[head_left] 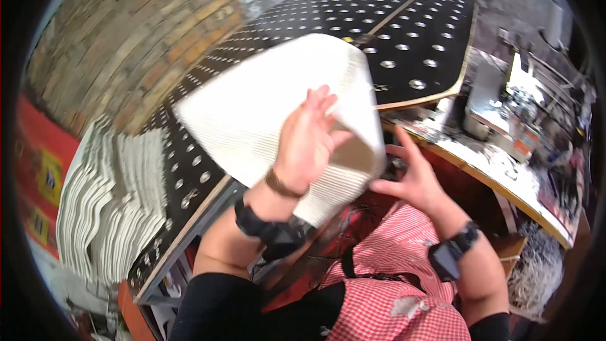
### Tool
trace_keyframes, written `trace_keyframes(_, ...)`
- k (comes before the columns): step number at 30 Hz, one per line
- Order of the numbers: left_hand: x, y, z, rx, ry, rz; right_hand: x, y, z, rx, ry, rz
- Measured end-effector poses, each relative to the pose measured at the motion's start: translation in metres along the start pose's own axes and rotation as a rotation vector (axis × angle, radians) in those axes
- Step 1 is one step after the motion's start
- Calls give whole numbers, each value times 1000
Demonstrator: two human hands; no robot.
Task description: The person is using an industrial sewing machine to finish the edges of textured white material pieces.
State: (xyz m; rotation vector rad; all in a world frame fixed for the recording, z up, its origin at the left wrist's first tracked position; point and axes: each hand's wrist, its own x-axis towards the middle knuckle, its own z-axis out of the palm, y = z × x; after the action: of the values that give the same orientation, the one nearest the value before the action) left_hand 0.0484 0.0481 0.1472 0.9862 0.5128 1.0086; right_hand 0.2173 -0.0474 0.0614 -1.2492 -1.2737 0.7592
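A white ribbed sheet of fabric-like material [265, 107], partly curled, tilts above the near edge of the black table. One fold shows a brownish opening beside my fingers. My left hand [306, 142] lies against its front with fingers stretched and thumb apart. Just off its right edge, my right hand [413, 177] has thumb and fingers spread; contact there cannot be made out. The sheet's edges are slightly blurred. To the left, a thick stack of similar white ribbed pieces [113, 196] hangs over the table's corner.
The black table [404, 47] carries rows of shiny metal studs. At right, a wooden-edged bench [530, 180] holds cluttered tools and metal parts. Below it sits a pile of pale shredded strands [540, 262]. A brick wall [139, 38] rises at upper left, beside red and yellow packaging [41, 170].
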Motion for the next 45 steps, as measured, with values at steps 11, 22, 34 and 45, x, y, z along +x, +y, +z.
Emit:
trace_keyframes(11, -23, -60, -151, 101, 538, -43, -27, 58, -92, 371, 687, 12)
trace_keyframes(22, -59, -84, -99, 452, 578, 186, -16, 65, -148, 369, 756, -22)
trace_keyframes(34, -11, -64, -175, 25, 406, 55, -28, 63, -145, -2, 677, -24)
trace_keyframes(45, 67, -50, -116, 68, 262, -5, -75, 51, -111, -49, 563, 82)
